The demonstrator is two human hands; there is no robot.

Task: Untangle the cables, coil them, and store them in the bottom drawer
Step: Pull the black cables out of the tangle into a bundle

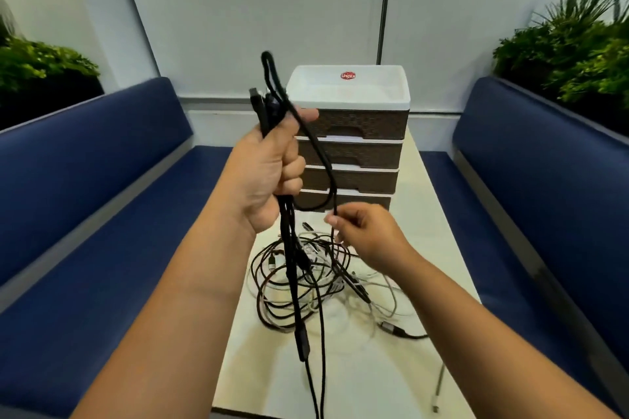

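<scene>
Nearest the viewer, strands of the black cable hang over the front of the pale table. Farther in, a tangle of cables, black and white, lies on the tabletop, one black connector trailing to its right. Above the tangle, the right hand pinches a single strand of the black cable between thumb and fingertips. Higher and to the left, the left hand is raised with fingers curled round a bundled length of the same cable; a loop and plug ends stand up above the fist. Behind both hands, a brown drawer unit with a white top stands at the table's far end, all drawers closed, the bottom drawer partly hidden by the hands. Blue benches flank the table.
</scene>
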